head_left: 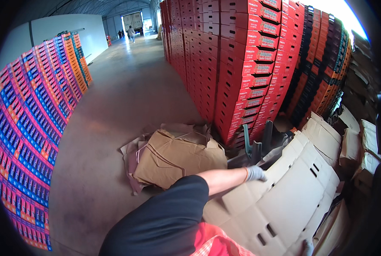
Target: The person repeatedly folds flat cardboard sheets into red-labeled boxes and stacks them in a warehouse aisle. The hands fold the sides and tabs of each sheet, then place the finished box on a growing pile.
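A large flattened cardboard box, tan with several oblong slots, lies slanted in front of me on the right. My left hand, in a grey glove, is closed on its far left edge, the arm stretched across from the left. At the near edge, low in the view, my right hand also wears a grey glove and grips the same cardboard; only part of it shows. Left of the cardboard, a pile of folded brown paper sheets with some purplish sheets sits on the floor.
Tall stacks of red cartons rise ahead, with dark and orange crates beyond them. Colourful stacked boxes line the left. Green-grey upright posts stand behind the cardboard. More cardboard leans at right. People and a truck are far off.
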`<state>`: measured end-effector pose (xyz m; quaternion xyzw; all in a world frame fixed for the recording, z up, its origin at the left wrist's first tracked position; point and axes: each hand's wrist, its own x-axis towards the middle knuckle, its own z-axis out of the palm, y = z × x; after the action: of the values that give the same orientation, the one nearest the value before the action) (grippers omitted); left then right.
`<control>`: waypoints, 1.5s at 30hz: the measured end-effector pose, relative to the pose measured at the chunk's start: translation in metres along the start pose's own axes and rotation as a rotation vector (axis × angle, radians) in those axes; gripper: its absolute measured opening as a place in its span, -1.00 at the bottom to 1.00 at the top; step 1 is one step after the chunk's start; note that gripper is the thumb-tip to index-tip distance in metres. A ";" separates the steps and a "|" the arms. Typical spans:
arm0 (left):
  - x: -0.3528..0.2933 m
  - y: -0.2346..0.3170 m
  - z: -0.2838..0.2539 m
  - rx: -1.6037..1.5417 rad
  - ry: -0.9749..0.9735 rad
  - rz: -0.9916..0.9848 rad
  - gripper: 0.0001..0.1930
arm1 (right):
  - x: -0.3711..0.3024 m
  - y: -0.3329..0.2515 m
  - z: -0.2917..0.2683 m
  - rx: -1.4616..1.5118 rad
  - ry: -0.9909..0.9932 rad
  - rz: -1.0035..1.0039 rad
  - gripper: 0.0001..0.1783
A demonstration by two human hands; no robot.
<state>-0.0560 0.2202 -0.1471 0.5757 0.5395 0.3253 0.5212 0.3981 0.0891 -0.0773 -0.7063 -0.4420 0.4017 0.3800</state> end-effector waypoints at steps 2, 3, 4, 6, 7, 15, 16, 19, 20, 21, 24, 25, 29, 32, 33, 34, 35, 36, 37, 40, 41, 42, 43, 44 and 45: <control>-0.019 0.011 0.043 0.533 0.110 0.105 -0.59 | 0.002 0.005 0.065 -0.142 0.058 -0.249 -0.28; -0.031 0.019 0.072 0.627 0.107 0.111 -0.52 | -0.003 0.011 0.094 -0.227 0.092 -0.364 -0.22; -0.044 0.026 0.109 0.664 0.147 0.057 -0.38 | -0.007 0.015 0.117 -0.319 0.123 -0.488 -0.16; -0.043 0.041 0.157 0.700 0.237 0.020 -0.08 | -0.013 0.025 0.169 -0.971 0.309 -0.514 -0.22; -0.032 0.043 0.157 0.697 0.084 -0.087 0.04 | -0.011 0.024 0.176 -1.018 0.186 -0.475 -0.24; -0.070 -0.033 -0.049 0.967 0.282 0.842 -0.42 | 0.011 0.018 0.006 -0.385 0.468 -1.350 -0.77; -0.081 -0.036 -0.062 1.239 0.123 0.927 -0.42 | 0.003 0.024 -0.014 -0.585 0.404 -1.411 -0.76; -0.091 -0.027 -0.045 1.470 -0.398 1.107 -0.37 | -0.019 0.028 -0.035 -0.879 -0.314 -1.377 -0.64; -0.083 -0.016 -0.027 1.507 -0.456 1.146 -0.37 | -0.028 0.028 -0.031 -0.416 -0.531 -0.964 -0.71; -0.073 -0.006 -0.015 1.336 -0.444 0.872 -0.33 | -0.027 0.021 -0.020 -0.596 -0.549 -1.073 -0.71; -0.050 0.026 0.011 1.100 -0.083 0.557 -0.45 | -0.019 -0.016 0.008 -0.706 -0.452 -1.450 -0.83; -0.045 0.041 0.018 0.970 -0.003 0.648 -0.49 | -0.013 -0.033 0.017 -0.603 -0.268 -1.490 -0.72; -0.064 0.113 0.035 0.695 0.323 1.062 -0.76 | -0.032 -0.085 0.011 -0.202 0.178 -1.247 -0.78; -0.141 0.124 0.047 1.017 0.210 0.998 -0.77 | -0.073 -0.101 -0.003 -0.612 -0.370 -1.359 -0.63; -0.164 0.121 0.046 1.056 -0.169 0.837 -0.78 | -0.090 -0.096 -0.004 -0.514 -0.806 -0.853 -0.68; -0.193 0.111 0.049 0.966 -0.630 0.803 -0.72 | -0.104 -0.092 -0.005 -0.454 -0.979 -0.287 -0.72; -0.213 0.106 0.052 0.605 -0.809 0.610 -0.67 | -0.113 -0.087 -0.004 -0.496 -1.052 -0.100 -0.72; -0.221 0.106 0.051 0.233 -0.960 0.405 -0.61 | -0.118 -0.084 -0.004 -0.531 -1.102 -0.051 -0.73; -0.222 0.107 0.050 0.326 -1.040 0.257 -0.61 | -0.119 -0.080 -0.003 -0.562 -1.133 -0.017 -0.73; -0.196 0.117 0.038 0.719 -1.026 0.226 -0.61 | -0.099 -0.071 -0.002 -0.606 -1.170 0.042 -0.74; -0.183 0.121 0.035 0.912 -0.873 0.336 -0.60 | -0.089 -0.066 -0.002 -0.599 -1.152 0.019 -0.74; -0.171 0.120 0.031 1.035 -0.710 0.508 -0.58 | -0.078 -0.059 -0.001 -0.588 -1.120 -0.054 -0.74; -0.162 0.116 0.026 1.201 -0.480 0.360 -0.54 | -0.065 -0.051 0.001 -0.546 -0.958 -0.477 -0.66; -0.152 0.110 0.025 1.285 -0.266 0.312 -0.49 | -0.053 -0.041 0.003 -0.566 -0.673 -0.880 -0.58; -0.151 0.093 0.021 1.159 -0.064 0.311 -0.44 | -0.038 -0.029 0.012 -0.582 -0.360 -1.145 -0.51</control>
<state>-0.0413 0.0813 -0.0349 0.8478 0.5224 0.0330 0.0846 0.3673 0.0650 -0.0473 -0.3557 -0.8942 0.1125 0.2475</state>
